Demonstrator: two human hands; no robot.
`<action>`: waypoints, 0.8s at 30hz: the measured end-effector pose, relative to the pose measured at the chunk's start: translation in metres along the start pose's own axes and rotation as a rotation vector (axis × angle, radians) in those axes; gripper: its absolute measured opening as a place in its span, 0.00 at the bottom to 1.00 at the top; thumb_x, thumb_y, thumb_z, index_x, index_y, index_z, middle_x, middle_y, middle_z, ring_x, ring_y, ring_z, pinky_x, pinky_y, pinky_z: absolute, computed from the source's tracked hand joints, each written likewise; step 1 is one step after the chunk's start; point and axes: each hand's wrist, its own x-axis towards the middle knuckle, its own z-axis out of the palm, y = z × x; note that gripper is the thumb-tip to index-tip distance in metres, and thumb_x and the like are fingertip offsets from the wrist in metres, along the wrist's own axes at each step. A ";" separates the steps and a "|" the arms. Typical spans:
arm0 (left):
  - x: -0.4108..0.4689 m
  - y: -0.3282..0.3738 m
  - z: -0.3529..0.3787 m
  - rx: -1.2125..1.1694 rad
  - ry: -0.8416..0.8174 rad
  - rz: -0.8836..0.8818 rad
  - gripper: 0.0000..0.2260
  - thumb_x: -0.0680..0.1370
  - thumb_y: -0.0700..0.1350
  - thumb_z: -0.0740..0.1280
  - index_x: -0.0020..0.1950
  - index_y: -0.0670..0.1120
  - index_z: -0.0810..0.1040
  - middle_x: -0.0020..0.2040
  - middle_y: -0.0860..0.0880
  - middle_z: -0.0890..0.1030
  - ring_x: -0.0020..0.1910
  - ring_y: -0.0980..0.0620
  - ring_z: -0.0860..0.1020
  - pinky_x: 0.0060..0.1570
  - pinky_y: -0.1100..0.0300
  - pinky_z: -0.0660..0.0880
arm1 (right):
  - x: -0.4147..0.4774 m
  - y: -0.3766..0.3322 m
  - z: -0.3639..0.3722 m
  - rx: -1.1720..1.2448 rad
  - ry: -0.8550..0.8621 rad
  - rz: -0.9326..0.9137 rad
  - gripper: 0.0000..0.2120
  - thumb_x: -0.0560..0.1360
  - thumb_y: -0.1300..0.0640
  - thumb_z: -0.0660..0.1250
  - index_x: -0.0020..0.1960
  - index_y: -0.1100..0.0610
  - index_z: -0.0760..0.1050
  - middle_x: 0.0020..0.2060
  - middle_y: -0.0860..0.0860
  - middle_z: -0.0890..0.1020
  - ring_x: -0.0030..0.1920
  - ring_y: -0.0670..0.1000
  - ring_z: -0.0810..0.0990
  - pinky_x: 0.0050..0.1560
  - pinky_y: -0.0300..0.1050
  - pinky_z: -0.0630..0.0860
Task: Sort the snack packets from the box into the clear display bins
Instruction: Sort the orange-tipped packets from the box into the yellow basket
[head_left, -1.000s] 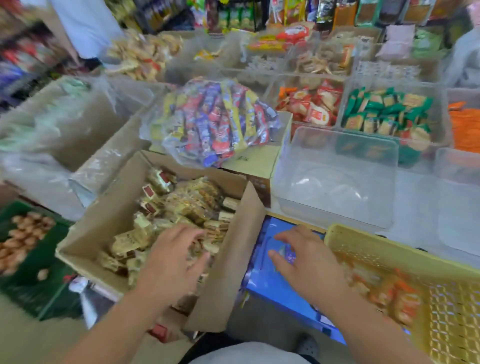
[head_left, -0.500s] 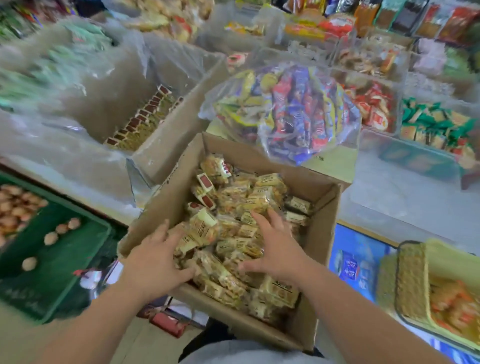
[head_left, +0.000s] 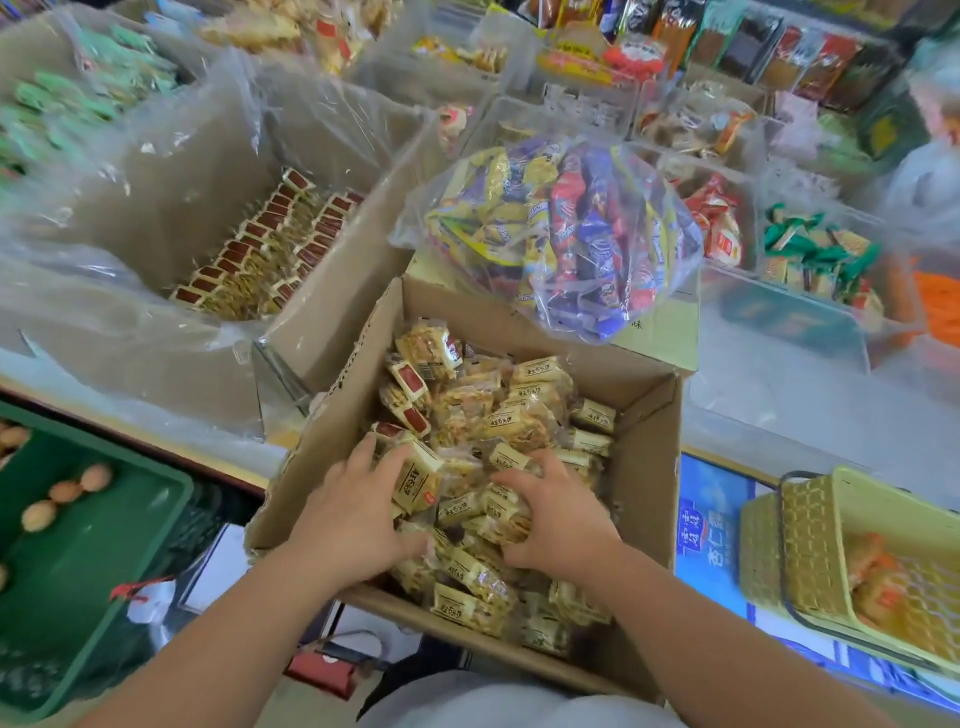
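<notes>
- The open brown cardboard box (head_left: 649, 467) sits at the centre of the view, heaped with the task's things: clear-wrapped snack packets (head_left: 519, 426) with cream or dark-red label ends.
- The left hand (head_left: 353, 519) is sunk in the pile at the box's 7 o'clock. Its fingers (head_left: 384, 462) and thumb are curled round a cream-labelled packet.
- The right hand (head_left: 561, 519) is at 5 o'clock, with its fingers closed over a small clump of packets.
- The clear display bins (head_left: 789, 322) stand from 1 to 2 o'clock, well apart from both hands.
- Risk: the wrappers look slick and loosely piled, so a two-handed scoop could shed packets over the low near wall at 6 o'clock.
- Risk: the route to the bins passes the bulging clear plastic bag of blue, red and yellow sweets (head_left: 561, 234), which rests on the box's far edge at 12 o'clock. A raised forearm could knock it into the box.
- Risk: cream and red labels lie mixed together, so one grab may put two sorts into one bin.
- Writing: the cream labels carry dark Chinese characters, too small and turned to read surely.
- Writing: the blue printed carton (head_left: 706, 535) at 3 o'clock shows a crest and white Chinese characters, only partly legible.
- Writing: one character, seemingly 味, shows on the pale carton under the bag.
</notes>
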 end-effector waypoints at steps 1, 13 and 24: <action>0.010 0.001 -0.002 -0.008 0.000 0.002 0.52 0.67 0.70 0.74 0.81 0.62 0.47 0.84 0.49 0.46 0.81 0.40 0.55 0.75 0.41 0.64 | -0.003 0.001 -0.009 0.035 0.021 0.009 0.43 0.60 0.40 0.74 0.72 0.33 0.61 0.73 0.49 0.60 0.66 0.54 0.72 0.60 0.51 0.78; 0.077 0.007 0.009 -0.146 -0.172 -0.099 0.59 0.60 0.70 0.79 0.83 0.58 0.49 0.83 0.45 0.47 0.78 0.38 0.63 0.72 0.44 0.68 | 0.008 0.051 -0.102 -0.023 0.266 0.250 0.41 0.59 0.42 0.76 0.70 0.36 0.66 0.74 0.51 0.58 0.67 0.58 0.72 0.60 0.51 0.75; 0.056 0.053 0.019 0.427 0.295 0.432 0.38 0.65 0.72 0.72 0.68 0.53 0.71 0.62 0.48 0.74 0.64 0.43 0.70 0.65 0.45 0.69 | -0.012 0.011 -0.025 -0.301 0.445 -0.320 0.18 0.69 0.59 0.71 0.59 0.54 0.76 0.55 0.54 0.77 0.54 0.57 0.76 0.56 0.54 0.74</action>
